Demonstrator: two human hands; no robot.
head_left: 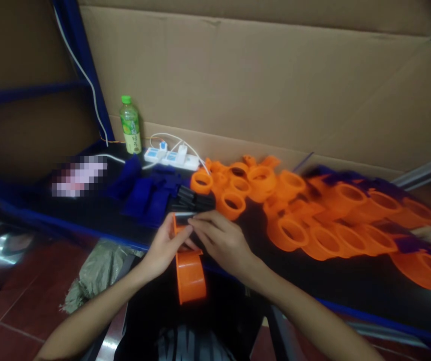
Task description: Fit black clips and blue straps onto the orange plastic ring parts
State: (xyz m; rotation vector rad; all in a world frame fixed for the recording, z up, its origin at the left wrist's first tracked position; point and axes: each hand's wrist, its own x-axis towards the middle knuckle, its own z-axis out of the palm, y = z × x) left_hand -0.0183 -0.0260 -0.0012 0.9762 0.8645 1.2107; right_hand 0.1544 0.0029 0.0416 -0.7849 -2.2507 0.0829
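Observation:
Over the near table edge, my left hand (163, 245) grips an orange plastic tape dispenser (191, 278), its round hub hanging down towards my lap. My right hand (223, 238) is closed, with thumb and fingertips pinched at the dispenser's upper end, where a black piece (183, 219) and a pale strip show. The fingers partly cover that piece. Just beyond my hands lies a pile of short black pieces (191, 199). Flat blue pieces (150, 193) are heaped to its left.
Many more orange dispensers (290, 233) spread over the right side of the black table (245, 250). A white power strip (172, 158) with cables and a green-capped bottle (130, 125) stand by the cardboard wall (238, 80). A sack (104, 268) sits on the floor at left.

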